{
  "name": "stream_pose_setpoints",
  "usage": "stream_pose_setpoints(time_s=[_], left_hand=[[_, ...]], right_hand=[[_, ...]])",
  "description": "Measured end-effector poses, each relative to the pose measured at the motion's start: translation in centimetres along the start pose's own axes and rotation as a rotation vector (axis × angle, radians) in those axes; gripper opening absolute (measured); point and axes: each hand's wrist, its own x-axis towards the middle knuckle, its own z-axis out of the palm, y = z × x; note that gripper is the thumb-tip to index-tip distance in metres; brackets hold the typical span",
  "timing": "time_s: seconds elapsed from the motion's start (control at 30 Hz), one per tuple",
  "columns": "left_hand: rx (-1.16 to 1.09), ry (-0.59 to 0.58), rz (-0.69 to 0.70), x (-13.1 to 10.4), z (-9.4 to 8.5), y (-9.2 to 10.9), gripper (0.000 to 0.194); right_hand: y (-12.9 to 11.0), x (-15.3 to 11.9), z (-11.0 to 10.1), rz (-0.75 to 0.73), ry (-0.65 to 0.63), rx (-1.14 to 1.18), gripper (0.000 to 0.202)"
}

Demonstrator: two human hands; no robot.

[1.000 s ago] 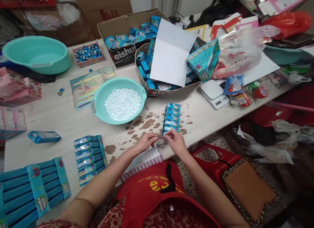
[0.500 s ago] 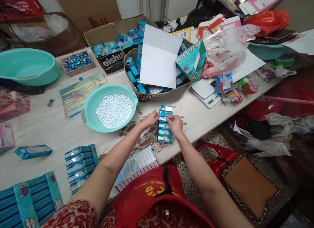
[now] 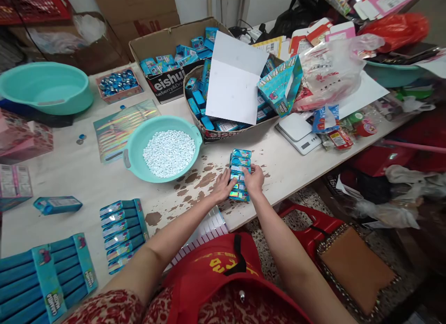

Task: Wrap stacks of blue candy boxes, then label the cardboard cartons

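A display box of small blue candy packs [image 3: 240, 160] lies on the table in front of me, the packs stacked in one column with shiny labels facing up. My left hand [image 3: 223, 187] holds its left side, fingers along the edge and thumb over the lower packs. On the opposite side my right hand [image 3: 254, 179] grips the right edge, its thumb on top of a middle pack. The undersides of the fingers are hidden. To the left stands a turquoise basin [image 3: 129, 150] with white candies [image 3: 169, 153] in it.
Behind are cardboard boxes of blue packs [image 3: 198, 97], one partly covered by a white sheet [image 3: 233, 78]. A kitchen scale [image 3: 300, 134] stands at right. Filled display boxes [image 3: 121, 236] lie at left. A red chair [image 3: 310, 217] is beyond the table edge.
My left hand has slid down the display box's left side, its thumb now over the lower packs. My right hand has shifted from pinching at a pack to gripping the right edge. The view has shifted slightly.
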Motion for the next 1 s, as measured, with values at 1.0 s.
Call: stream_pose_setpoints(time_s=[1.0], left_hand=[[0.063,-0.096,-0.192,-15.7,-5.2,-13.6,0.023]], right_hand=[[1.1,-17.4,2.8,-0.869,-0.721,-0.383,0.026]])
